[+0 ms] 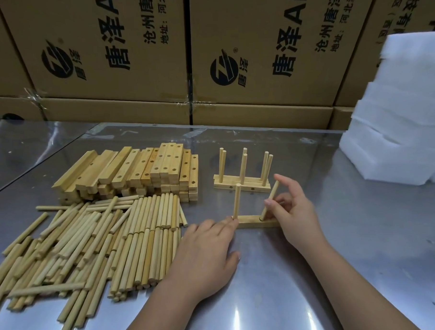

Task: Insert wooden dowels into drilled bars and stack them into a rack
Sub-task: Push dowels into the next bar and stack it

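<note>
A bar [250, 222] lies on the steel table [352, 246], in front of two finished bars [241, 185] with dowels standing in them. The left hand [205, 250] lies flat, its fingers straight and their tips pressing the bar's left end beside an upright dowel [236, 201]. The right hand [295, 211] pinches a tilted dowel [275, 189], whose lower end meets the bar's right hole. Loose dowels [90, 240] and a bar pile [137, 171] lie to the left; boxes [132, 56] and foam [404, 121] stand behind.
</note>
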